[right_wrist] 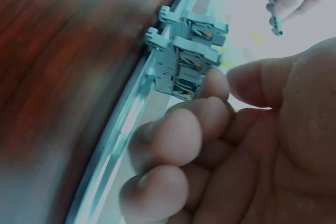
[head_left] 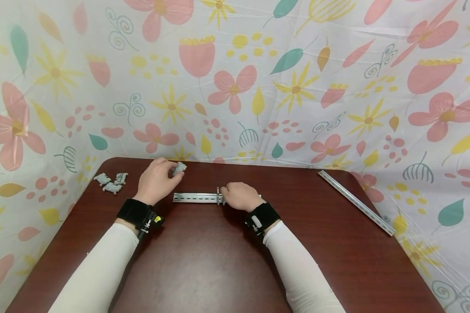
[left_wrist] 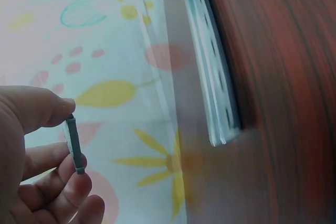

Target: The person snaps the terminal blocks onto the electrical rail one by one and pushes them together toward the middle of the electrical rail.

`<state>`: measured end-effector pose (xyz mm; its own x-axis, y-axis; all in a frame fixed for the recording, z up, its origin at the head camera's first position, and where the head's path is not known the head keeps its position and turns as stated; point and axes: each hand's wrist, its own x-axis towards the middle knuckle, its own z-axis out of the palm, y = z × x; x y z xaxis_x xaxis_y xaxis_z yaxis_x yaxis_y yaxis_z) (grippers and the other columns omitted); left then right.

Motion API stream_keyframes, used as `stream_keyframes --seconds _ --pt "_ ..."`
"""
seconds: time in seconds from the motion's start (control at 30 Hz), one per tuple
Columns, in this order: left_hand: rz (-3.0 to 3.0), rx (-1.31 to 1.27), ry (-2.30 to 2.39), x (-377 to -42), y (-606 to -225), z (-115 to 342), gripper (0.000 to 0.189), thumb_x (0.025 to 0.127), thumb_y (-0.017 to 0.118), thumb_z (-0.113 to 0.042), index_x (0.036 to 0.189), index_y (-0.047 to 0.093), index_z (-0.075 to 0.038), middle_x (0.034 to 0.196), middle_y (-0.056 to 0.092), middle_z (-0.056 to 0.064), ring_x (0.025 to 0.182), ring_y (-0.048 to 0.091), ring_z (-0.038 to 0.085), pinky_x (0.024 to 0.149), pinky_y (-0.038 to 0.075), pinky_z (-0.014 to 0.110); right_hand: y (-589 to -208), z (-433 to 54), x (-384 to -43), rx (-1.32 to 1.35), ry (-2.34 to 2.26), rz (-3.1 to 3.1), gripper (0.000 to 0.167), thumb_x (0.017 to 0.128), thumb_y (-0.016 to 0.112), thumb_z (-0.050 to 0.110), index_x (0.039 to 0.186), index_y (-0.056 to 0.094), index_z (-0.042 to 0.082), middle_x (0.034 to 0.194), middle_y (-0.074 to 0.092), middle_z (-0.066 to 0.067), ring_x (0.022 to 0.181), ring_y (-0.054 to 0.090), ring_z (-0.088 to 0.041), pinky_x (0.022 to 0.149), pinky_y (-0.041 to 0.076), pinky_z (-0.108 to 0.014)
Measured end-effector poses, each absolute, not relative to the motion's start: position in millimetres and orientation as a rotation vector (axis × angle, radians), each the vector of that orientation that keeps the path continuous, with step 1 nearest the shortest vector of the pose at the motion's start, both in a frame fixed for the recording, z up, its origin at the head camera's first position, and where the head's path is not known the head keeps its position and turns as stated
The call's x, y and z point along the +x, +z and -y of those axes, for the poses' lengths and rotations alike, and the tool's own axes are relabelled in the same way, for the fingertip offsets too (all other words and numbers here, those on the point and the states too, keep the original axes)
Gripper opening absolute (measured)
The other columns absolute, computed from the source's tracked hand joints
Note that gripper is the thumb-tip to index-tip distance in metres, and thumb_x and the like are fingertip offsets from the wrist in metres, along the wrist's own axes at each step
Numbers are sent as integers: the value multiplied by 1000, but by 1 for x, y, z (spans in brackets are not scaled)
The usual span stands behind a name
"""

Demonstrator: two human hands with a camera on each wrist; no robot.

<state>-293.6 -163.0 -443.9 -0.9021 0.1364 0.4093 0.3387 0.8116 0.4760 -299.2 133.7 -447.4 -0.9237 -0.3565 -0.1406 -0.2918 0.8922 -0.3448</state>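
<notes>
Two white-sleeved forearms (head_left: 98, 261) reach forward over a dark reddish-brown, wood-grained table (head_left: 203, 256), a black strap (head_left: 135, 211) round each wrist. Ahead of its strap, the right hand (head_left: 240, 196) has its fingers curled; a fingertip lies against the nearer of two upright grey plastic blocks (right_wrist: 181, 69), though whether it pinches that block I cannot tell. Both blocks sit side by side across a slotted silver metal rail (head_left: 196, 198), which runs out from under this hand towards the left hand (head_left: 156, 179). That left hand, slightly farther off, pinches a thin, flat grey plastic piece (head_left: 179, 168) between thumb and fingers, raised beyond the rail's left end. Left of the left hand lie three similar grey pieces (head_left: 112, 188), close together. Well to the right hand's right, a longer slotted silver rail (head_left: 356, 202) lies diagonally. Beyond both hands hangs a white cloth (head_left: 235, 130) printed with pink, yellow and teal flowers and leaves.
</notes>
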Motion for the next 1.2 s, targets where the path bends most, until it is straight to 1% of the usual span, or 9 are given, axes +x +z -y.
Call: stream_keyframes --seconds 0.07,0.17,0.27,0.33,0.47,0.57,0.83,1.0,1.2 --pt "2626 -373 -800 -291 -441 158 40 104 78 -34 131 80 -3 114 70 11 101 64 30 77 56 48 -446 -135 -300 -512 -518 -2874 49 121 38 36 124 78 9 115 76 -9 107 72 -25 100 57 -48" --pt "2611 -406 -829 -288 -439 149 40 104 79 -34 130 80 -3 115 70 12 102 64 30 79 57 47 -444 -136 -301 -565 -617 -2884 48 121 39 39 112 75 9 99 71 -7 92 68 -24 91 56 -45" --pt "2599 -454 -854 -285 -438 140 40 103 80 -33 129 80 -3 115 71 11 104 65 30 83 57 48 -444 -137 -302 -628 -759 -2867 45 121 40 40 98 67 12 86 62 -6 77 60 -23 79 51 -41" --pt "2591 -493 -869 -283 -438 134 40 103 81 -33 129 80 -2 114 71 11 105 65 29 84 58 47 -445 -137 -301 -675 -859 -2845 43 121 41 40 94 62 13 83 57 -6 73 56 -23 75 47 -40" --pt "2554 -570 -903 -279 -441 124 39 103 82 -31 129 80 -2 112 71 9 104 65 27 81 58 45 -445 -137 -300 -740 -1022 -2794 42 121 42 44 97 60 14 86 58 -4 73 55 -21 72 46 -38" --pt "2512 -625 -928 -277 -442 117 37 102 84 -28 127 80 -2 111 71 8 103 64 26 80 57 42 -445 -136 -299 -763 -1104 -2753 48 120 40 50 102 61 11 90 60 -4 75 55 -22 72 45 -38" --pt "2463 -734 -918 -271 -442 105 31 102 84 -25 125 82 -4 107 69 4 101 62 24 78 55 39 -447 -136 -300 -801 -1235 -2660 58 120 36 57 108 61 6 98 62 -11 79 54 -24 74 43 -38" --pt "2451 -774 -895 -268 -443 100 28 102 84 -22 123 82 -4 105 68 3 100 60 23 78 55 39 -447 -136 -298 -820 -1253 -2623 61 120 36 58 112 62 3 97 59 -9 78 51 -24 74 41 -39" --pt "2453 -810 -868 -267 -444 96 25 102 84 -22 120 82 -5 103 66 2 100 60 22 79 55 38 -448 -135 -297 -852 -1266 -2604 54 121 35 52 115 66 8 103 63 -13 81 52 -23 75 42 -39"
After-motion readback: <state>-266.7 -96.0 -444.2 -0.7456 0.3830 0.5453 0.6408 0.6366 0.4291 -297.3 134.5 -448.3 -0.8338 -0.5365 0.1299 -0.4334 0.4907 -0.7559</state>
